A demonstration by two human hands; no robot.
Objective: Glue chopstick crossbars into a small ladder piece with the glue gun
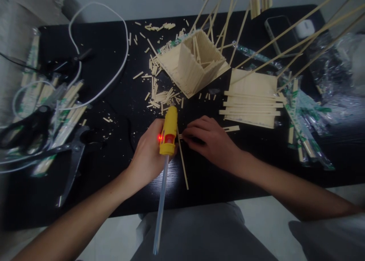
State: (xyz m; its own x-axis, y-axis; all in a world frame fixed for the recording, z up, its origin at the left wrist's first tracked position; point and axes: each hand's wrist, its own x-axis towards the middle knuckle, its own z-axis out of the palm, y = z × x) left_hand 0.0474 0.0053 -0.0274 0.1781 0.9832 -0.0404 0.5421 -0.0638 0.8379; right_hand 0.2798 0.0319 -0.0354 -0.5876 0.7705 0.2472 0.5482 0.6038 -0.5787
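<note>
A: Glue gun (169,133) nearest; left fingers (156,125) closed around it. Right fingers (199,124)?

B: Half-curled beside the thin stick (183,161) on the tabletop (216,181); grip hidden. Advisable: brace the stick, glue sparingly.

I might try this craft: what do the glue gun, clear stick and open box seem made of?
Glue gun: probably plastic, smooth and evenly yellow. Clear stick: perhaps hot-melt glue, glossy and translucent. Open box: likely wood or bamboo, matte, its walls pale and finely lined.
</note>
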